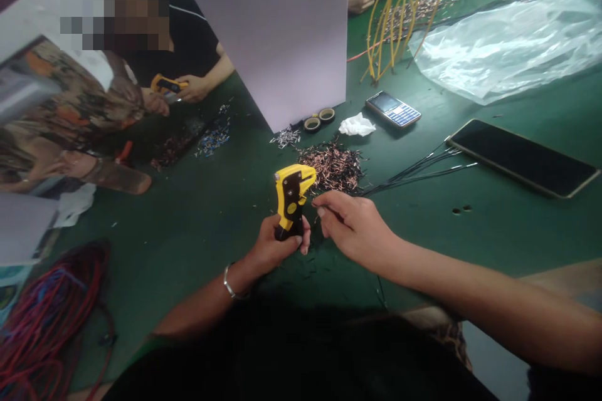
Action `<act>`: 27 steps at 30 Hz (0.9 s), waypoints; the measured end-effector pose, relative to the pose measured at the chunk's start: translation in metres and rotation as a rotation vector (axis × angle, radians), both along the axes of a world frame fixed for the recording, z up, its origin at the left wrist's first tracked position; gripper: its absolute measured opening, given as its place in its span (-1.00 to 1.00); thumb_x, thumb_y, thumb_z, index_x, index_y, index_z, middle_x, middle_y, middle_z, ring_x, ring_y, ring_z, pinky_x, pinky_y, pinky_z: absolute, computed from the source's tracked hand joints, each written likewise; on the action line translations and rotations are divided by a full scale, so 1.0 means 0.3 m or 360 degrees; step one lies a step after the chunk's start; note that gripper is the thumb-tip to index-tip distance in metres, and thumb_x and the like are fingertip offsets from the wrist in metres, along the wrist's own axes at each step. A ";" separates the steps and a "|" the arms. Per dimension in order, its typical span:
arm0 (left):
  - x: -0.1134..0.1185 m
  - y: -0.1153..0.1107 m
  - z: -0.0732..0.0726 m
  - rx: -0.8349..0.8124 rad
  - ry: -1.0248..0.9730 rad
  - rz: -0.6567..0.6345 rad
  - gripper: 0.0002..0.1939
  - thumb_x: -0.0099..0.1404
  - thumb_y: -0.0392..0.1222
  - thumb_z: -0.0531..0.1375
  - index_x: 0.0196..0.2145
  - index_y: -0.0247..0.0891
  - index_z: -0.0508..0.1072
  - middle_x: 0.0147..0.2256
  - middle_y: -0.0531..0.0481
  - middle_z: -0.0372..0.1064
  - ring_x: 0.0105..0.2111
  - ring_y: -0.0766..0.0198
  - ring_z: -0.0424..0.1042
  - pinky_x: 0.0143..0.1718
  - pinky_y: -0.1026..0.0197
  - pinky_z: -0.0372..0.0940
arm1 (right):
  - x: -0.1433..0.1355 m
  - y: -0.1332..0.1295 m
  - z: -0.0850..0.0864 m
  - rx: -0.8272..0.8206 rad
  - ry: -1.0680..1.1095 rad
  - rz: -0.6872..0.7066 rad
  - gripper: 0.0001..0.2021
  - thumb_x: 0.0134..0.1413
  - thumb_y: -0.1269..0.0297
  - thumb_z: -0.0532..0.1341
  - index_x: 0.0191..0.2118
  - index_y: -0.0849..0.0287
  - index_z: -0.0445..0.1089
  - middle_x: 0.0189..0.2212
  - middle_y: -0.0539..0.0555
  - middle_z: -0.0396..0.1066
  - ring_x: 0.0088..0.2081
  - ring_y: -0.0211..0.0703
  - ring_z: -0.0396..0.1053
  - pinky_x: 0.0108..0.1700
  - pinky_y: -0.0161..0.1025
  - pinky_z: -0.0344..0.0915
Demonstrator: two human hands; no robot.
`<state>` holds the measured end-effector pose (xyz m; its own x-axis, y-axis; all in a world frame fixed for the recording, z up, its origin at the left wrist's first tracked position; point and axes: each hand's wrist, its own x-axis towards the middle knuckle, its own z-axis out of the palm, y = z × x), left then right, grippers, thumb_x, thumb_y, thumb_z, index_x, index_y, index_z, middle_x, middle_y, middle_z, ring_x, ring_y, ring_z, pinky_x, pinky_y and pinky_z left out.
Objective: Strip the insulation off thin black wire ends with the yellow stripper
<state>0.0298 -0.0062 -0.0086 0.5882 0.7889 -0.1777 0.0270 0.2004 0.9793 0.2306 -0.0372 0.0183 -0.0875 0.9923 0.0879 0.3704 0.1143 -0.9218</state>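
My left hand [282,241] is wrapped round the black handle of a yellow and black wire stripper [292,197], which stands upright with its jaws at the top. Just right of the tool, my right hand [352,225] pinches a thin dark wire [316,204] between thumb and forefinger; the wire is small and partly hidden. Beyond both hands lies a heap of short copper-coloured and black pieces [335,166]. Several black wires with pale ends [414,172] stretch from near my right hand towards a large phone.
Ahead are a pale panel [301,31], tape rolls [312,124], white tissue [357,125], a keypad phone [394,109], the large phone [522,156] and a plastic bag [508,44]. Red cable coils [51,319] lie at left. Other people work across the green table [188,232].
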 end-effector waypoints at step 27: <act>0.028 -0.001 0.016 -0.0169 0.0096 0.0354 -0.74 0.08 -0.15 0.37 -0.40 -0.33 0.39 -0.65 0.11 0.32 -0.71 0.38 0.27 -0.66 0.28 0.24 | -0.002 0.020 0.002 -0.0118 0.0220 -0.0106 -0.85 0.07 0.34 0.15 -0.42 0.15 0.46 -0.63 -0.06 0.38 -0.57 -0.29 0.25 -0.47 -0.28 0.18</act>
